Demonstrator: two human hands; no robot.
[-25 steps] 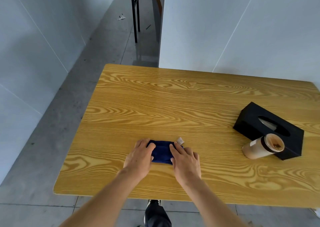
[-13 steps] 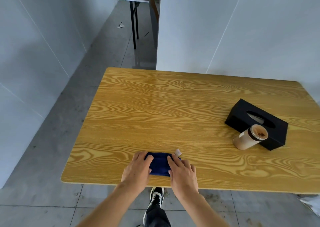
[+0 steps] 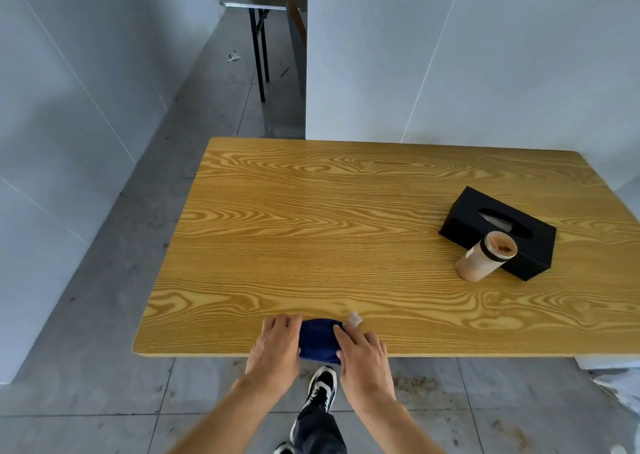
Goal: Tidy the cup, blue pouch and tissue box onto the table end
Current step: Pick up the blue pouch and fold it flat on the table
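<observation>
Both hands are on the blue pouch [image 3: 318,341] at the bottom centre of the frame, the left hand [image 3: 277,344] pressed over its left side and the right hand [image 3: 362,349] over its right, fingers spread flat and curled around the cloth, holding it between them. The pouch sits right at the near edge of the worktop [image 3: 311,228], its lower part seeming to hang just past the rim, and a small pale tag [image 3: 354,319] pokes out by the right hand's fingertips. Over at the right of the frame the black tissue box [image 3: 498,232] lies at an angle, and the cup [image 3: 486,255] stands just in front of it, touching or nearly so; whether they actually meet is hard to tell from here. So the pouch looks to be the step in hand, gathered up at the near edge while the cup and box wait together, well apart from it. To my eye the next move calls for a firm two-handed hold so the soft pouch doesn't slip off the rim, then a carry across to the right, setting it down beside the box without knocking the tall cup, which looks easy to tip.
</observation>
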